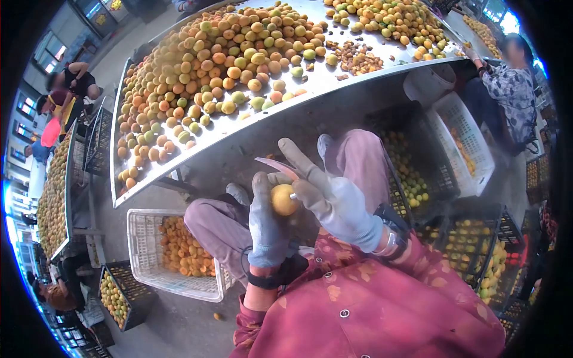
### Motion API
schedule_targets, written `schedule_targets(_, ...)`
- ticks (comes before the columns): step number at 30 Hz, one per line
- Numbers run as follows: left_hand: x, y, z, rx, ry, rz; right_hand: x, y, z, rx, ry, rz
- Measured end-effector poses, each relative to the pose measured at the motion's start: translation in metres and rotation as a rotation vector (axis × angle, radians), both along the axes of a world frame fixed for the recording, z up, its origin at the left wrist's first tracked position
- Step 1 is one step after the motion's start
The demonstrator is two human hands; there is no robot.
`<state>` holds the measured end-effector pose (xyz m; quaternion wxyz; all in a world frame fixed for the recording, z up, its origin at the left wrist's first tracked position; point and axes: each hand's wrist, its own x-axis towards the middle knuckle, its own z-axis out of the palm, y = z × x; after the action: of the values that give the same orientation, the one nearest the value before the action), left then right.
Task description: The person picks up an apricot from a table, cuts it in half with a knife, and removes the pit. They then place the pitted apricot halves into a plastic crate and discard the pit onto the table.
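Observation:
My left hand (pixel 266 224), in a pale work glove, is closed around a yellow-orange apricot (pixel 284 200) in front of my lap. My right hand (pixel 340 206), gloved the same way, grips a small curved knife (pixel 278 167). Its blade points up and left, just above the fruit, and the handle is mostly hidden by the fingers. The right index finger is stretched out, while the thumb comes right up to the apricot's side. Beyond my knees, a metal table (pixel 250 122) bears a big heap of whole apricots (pixel 221 56).
A white basket (pixel 136 253) of orange apricot halves stands left of my legs. At the right are a dark crate (pixel 439 152) of greenish-yellow fruit and a white crate (pixel 486 158). Pits and scraps (pixel 356 58) lie on the table. A person (pixel 510 95) sits at the right; others work at the left.

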<state>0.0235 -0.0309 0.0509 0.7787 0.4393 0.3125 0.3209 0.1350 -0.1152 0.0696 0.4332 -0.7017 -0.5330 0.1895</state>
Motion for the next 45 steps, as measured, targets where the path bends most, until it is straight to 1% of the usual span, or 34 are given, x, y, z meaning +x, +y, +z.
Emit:
schedule_targets(1,0.001,-0.002,0.000,0.067,0.024,0.018,-0.001,0.001,-0.001,0.000,-0.012,-0.014)
schedule_targets(2,0.003,-0.004,0.001,0.063,0.025,0.015,-0.001,0.002,-0.003,0.000,-0.025,-0.028)
schedule_targets(3,0.007,-0.004,0.003,-0.040,0.049,0.068,0.000,0.003,-0.009,-0.003,-0.025,-0.030)
schedule_targets(4,0.009,-0.005,0.004,-0.142,0.075,0.122,0.001,0.006,-0.018,0.085,-0.109,-0.049)
schedule_targets(5,0.006,-0.004,0.003,-0.145,0.076,0.122,0.002,0.007,-0.022,0.173,-0.193,-0.068)
schedule_targets(6,0.001,-0.001,0.003,-0.181,0.099,0.049,0.002,0.007,-0.022,0.171,-0.192,-0.067)
schedule_targets(7,-0.002,0.000,0.003,-0.217,0.123,-0.024,0.002,0.008,-0.021,0.222,-0.137,-0.052)
schedule_targets(9,0.000,-0.001,0.004,-0.213,0.112,-0.008,0.000,0.008,-0.020,0.268,-0.081,-0.035)
schedule_targets(11,0.001,-0.001,0.004,-0.207,0.101,0.006,-0.003,0.010,-0.019,0.321,0.184,-0.015)
schedule_targets(12,-0.001,0.001,0.001,-0.256,0.026,-0.025,-0.004,0.009,-0.016,0.321,0.184,-0.014)
schedule_targets(13,-0.002,0.002,-0.001,-0.305,-0.049,-0.057,-0.004,0.007,-0.012,0.255,0.267,-0.010)
schedule_targets(14,-0.001,0.001,-0.002,-0.306,-0.048,-0.056,-0.005,0.005,-0.009,0.188,0.350,-0.005)
schedule_targets(16,0.000,0.000,-0.004,-0.306,0.010,0.016,-0.006,0.005,-0.007,0.192,0.384,-0.001)
schedule_targets(18,-0.001,0.001,-0.002,-0.310,0.007,-0.003,-0.006,0.006,-0.010,0.198,0.416,0.003)
schedule_targets(20,-0.002,-0.001,0.000,-0.312,0.003,-0.020,-0.005,0.010,-0.019,0.357,0.143,-0.043)
schedule_targets(21,-0.001,-0.004,0.001,-0.054,0.107,0.018,-0.004,0.009,-0.020,0.357,0.142,-0.043)
schedule_targets(22,-0.001,-0.006,0.002,0.205,0.210,0.055,-0.002,0.008,-0.021,0.282,0.073,-0.037)
schedule_targets(23,0.000,-0.006,0.003,0.203,0.210,0.054,0.000,0.007,-0.022,0.204,0.004,-0.031)
schedule_targets(24,0.000,-0.005,0.004,0.006,0.208,0.054,-0.001,0.008,-0.025,0.203,0.005,-0.030)
schedule_targets(25,0.000,-0.004,0.004,-0.191,0.203,0.053,-0.002,0.010,-0.028,0.263,-0.032,-0.044)
schedule_targets(26,0.000,-0.005,0.003,-0.192,0.204,0.054,-0.002,0.011,-0.030,0.323,-0.068,-0.058)
schedule_targets(27,0.000,-0.006,0.002,-0.109,0.215,0.061,-0.002,0.010,-0.028,0.321,-0.067,-0.057)
schedule_targets(28,-0.001,-0.007,0.001,-0.026,0.226,0.067,-0.002,0.009,-0.026,0.282,-0.103,-0.050)
schedule_targets(29,-0.001,-0.007,0.001,-0.027,0.227,0.066,-0.002,0.008,-0.023,0.244,-0.138,-0.044)
schedule_targets(31,-0.002,-0.004,0.001,-0.248,0.200,0.063,-0.001,0.006,-0.022,0.209,-0.163,-0.020)
schedule_targets(33,-0.001,-0.004,0.003,-0.299,0.189,0.079,0.000,0.005,-0.019,0.173,-0.188,0.005)
schedule_targets(35,0.000,-0.004,0.002,-0.348,0.177,0.093,0.001,0.004,-0.016,0.097,-0.036,0.124)
schedule_targets(37,0.000,-0.002,-0.007,-0.289,0.165,0.136,0.001,0.005,-0.023,0.100,-0.007,0.149)
schedule_targets(39,-0.006,0.000,-0.018,-0.279,0.158,0.103,-0.001,0.006,-0.026,0.102,0.028,0.169)
schedule_targets(41,-0.005,-0.001,-0.018,-0.268,0.148,0.070,-0.001,0.009,-0.024,0.017,0.630,0.255)
schedule_targets(42,-0.001,-0.003,-0.014,-0.247,0.054,0.107,-0.002,0.007,-0.019,0.016,0.630,0.258)
schedule_targets(43,0.001,-0.004,-0.011,-0.226,-0.037,0.144,-0.002,0.002,-0.009,-0.077,0.801,0.313)
schedule_targets(44,-0.001,0.000,-0.011,-0.287,-0.048,0.047,-0.002,-0.001,-0.003,-0.172,0.967,0.368)
schedule_targets(45,0.003,0.001,-0.010,-0.284,-0.048,0.049,0.000,-0.002,-0.007,-0.171,0.967,0.372)
